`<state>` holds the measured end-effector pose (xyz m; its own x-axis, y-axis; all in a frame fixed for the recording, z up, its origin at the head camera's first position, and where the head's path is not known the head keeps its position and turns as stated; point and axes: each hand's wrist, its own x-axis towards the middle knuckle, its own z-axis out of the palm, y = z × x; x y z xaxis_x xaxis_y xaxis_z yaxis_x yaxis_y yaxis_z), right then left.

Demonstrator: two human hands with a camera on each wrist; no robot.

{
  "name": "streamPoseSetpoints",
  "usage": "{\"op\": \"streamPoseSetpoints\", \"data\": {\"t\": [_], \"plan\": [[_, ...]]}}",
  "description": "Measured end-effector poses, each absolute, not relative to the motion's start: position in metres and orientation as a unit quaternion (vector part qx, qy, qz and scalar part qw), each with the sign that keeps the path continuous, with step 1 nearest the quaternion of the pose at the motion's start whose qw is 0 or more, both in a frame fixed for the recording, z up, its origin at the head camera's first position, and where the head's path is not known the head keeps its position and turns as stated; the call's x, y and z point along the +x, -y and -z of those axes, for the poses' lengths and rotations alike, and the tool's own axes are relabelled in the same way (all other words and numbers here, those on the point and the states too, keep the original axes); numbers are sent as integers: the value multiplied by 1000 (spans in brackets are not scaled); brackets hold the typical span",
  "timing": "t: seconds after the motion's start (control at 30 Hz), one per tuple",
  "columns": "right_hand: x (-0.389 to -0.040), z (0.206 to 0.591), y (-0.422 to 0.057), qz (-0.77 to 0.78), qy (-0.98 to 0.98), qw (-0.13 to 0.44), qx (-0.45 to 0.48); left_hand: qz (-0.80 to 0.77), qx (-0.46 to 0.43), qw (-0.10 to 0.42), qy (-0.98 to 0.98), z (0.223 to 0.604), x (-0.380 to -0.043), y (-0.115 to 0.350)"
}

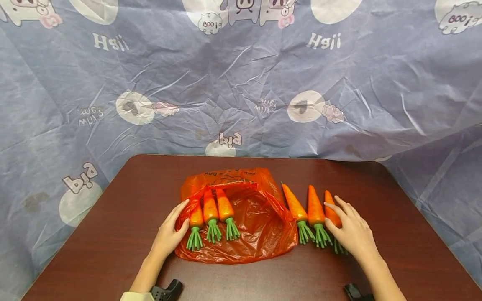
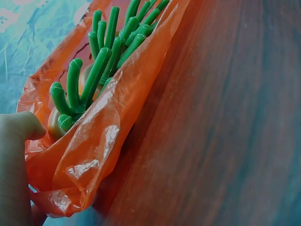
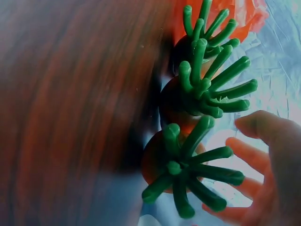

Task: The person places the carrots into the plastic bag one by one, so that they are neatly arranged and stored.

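Observation:
A crumpled orange-red plastic bag (image 1: 260,238) lies on the table with its mouth toward me. Inside its left part are three carrots (image 1: 210,207), side by side, green stems (image 2: 96,70) pointing toward me. My left hand (image 1: 171,230) holds the bag's left edge, thumb by the outermost carrot in the left wrist view and a fingertip below the plastic. Three more carrots (image 1: 315,207) lie in a row right of the bag. Over the rightmost carrot (image 1: 331,211), my right hand (image 1: 352,230) spreads its thumb and fingers loosely, partly hiding it. Its green stem (image 3: 188,169) shows in the right wrist view.
The dark brown table (image 1: 113,234) extends to both sides of the bag. Behind it hangs a blue-grey printed cloth (image 1: 226,83). Black wrist devices (image 1: 167,290) show near the front edge of the head view.

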<state>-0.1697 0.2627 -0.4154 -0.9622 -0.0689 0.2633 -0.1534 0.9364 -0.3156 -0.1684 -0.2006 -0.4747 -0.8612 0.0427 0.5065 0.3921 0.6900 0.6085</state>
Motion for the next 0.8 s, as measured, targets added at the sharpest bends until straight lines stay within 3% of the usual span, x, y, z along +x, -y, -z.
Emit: {"op": "streamPoseSetpoints", "data": {"t": [0.27,0.8], "plan": [[-174,423,-272,-176,982,45,51,377,-129,239,885,475,-169,200],[-175,434,-277,-218,973,38,64,381,-127,233,886,476,-169,200]]}}
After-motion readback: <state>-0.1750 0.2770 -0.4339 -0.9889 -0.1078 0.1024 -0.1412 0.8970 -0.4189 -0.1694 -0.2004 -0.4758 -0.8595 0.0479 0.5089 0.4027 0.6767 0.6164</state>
